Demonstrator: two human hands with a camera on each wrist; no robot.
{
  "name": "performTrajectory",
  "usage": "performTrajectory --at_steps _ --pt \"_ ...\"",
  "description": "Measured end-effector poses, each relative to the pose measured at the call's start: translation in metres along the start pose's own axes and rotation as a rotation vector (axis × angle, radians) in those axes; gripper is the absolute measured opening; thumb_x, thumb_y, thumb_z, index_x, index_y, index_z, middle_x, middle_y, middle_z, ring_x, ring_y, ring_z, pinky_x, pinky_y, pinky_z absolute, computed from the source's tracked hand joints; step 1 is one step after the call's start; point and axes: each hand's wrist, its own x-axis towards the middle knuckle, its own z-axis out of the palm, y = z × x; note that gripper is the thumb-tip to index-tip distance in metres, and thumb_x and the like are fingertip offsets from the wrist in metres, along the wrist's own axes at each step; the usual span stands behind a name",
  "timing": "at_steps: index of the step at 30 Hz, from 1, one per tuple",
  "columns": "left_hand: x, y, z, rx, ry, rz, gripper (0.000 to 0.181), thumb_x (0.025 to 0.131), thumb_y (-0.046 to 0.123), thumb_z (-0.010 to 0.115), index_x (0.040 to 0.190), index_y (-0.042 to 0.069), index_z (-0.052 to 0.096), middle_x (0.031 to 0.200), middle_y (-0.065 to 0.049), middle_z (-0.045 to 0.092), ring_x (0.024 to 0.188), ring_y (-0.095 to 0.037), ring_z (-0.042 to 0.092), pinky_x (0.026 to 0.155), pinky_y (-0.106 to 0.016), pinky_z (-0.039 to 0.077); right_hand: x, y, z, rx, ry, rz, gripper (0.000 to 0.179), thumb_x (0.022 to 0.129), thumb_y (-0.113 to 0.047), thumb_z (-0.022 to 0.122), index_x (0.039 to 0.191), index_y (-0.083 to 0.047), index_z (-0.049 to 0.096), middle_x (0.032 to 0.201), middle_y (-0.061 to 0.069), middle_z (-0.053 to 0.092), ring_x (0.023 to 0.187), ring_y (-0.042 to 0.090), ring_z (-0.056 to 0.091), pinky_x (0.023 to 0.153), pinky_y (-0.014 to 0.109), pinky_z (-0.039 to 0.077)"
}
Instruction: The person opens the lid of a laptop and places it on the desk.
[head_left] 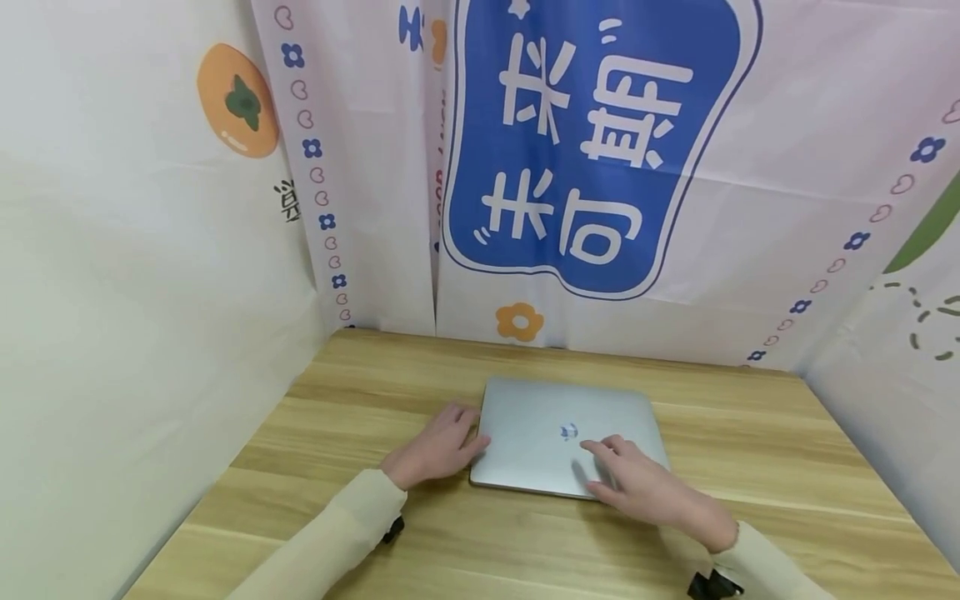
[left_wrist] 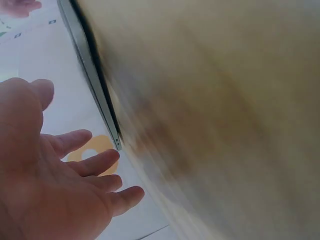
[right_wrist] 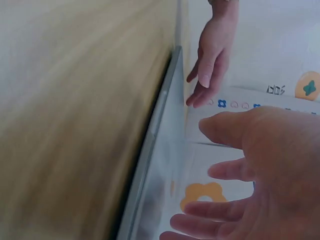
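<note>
Silver, looking stiff, slick, likely needing side-edge gripping; holding nothing, with left hand loosely spread beside laptop, right hand likewise above.

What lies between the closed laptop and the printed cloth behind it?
Only a bare strip of the wooden tabletop lies between the laptop and the printed cloth; the head view shows this.

Laptop lid: smooth, softly glossy metal beneath right fingers.
Tabletop: smooth wood grain beside left fingers.
Backdrop: creased, matt cloth beyond both.
</note>
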Motion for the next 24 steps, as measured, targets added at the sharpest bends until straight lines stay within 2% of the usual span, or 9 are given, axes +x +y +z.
performTrajectory --at_steps 5,8,14,19,24 --pt "-0.007 0.003 0.0 0.027 -0.065 -0.016 0.065 0.103 0.046 0.043 0.147 -0.002 0.039 0.152 -0.026 0.036 0.147 -0.047 0.021 0.114 -0.066 0.027 0.0 -0.008 0.011 -0.02 0.015 -0.06 0.053 0.093 -0.032 0.067 0.139 -0.01 0.052 0.122 0.01 0.058 0.104 0.018 0.055 0.078 0.036 0.055" --pt "-0.009 0.004 -0.001 0.043 -0.097 -0.021 0.068 0.102 0.049 0.043 0.147 -0.001 0.038 0.154 -0.027 0.033 0.148 -0.047 0.016 0.114 -0.067 0.026 0.002 -0.012 0.013 -0.029 -0.003 -0.085 0.05 0.094 -0.032 0.066 0.137 -0.012 0.054 0.123 0.009 0.058 0.104 0.019 0.055 0.076 0.035 0.055" --pt "-0.012 0.004 -0.003 0.082 -0.162 -0.028 0.08 0.099 0.06 0.04 0.152 0.0 0.03 0.158 -0.029 0.024 0.15 -0.045 0.012 0.117 -0.063 0.022 0.004 -0.016 0.015 -0.046 -0.01 -0.132 0.045 0.093 -0.029 0.068 0.132 -0.012 0.058 0.12 0.007 0.06 0.101 0.019 0.056 0.071 0.032 0.054" --pt "-0.016 0.001 -0.003 0.116 -0.206 -0.031 0.082 0.099 0.063 0.038 0.154 0.003 0.027 0.16 -0.028 0.018 0.151 -0.043 0.011 0.119 -0.061 0.023 0.004 -0.015 0.017 -0.071 -0.003 -0.177 0.042 0.093 -0.03 0.067 0.13 -0.011 0.06 0.117 0.007 0.061 0.097 0.017 0.056 0.069 0.029 0.052" --pt "-0.018 -0.001 0.001 0.146 -0.239 -0.03 0.089 0.095 0.068 0.038 0.156 0.004 0.023 0.162 -0.024 0.014 0.152 -0.04 0.009 0.12 -0.059 0.022 0.006 -0.015 0.017 -0.1 -0.026 -0.199 0.043 0.092 -0.03 0.068 0.13 -0.011 0.059 0.118 0.008 0.061 0.099 0.019 0.056 0.071 0.032 0.052"
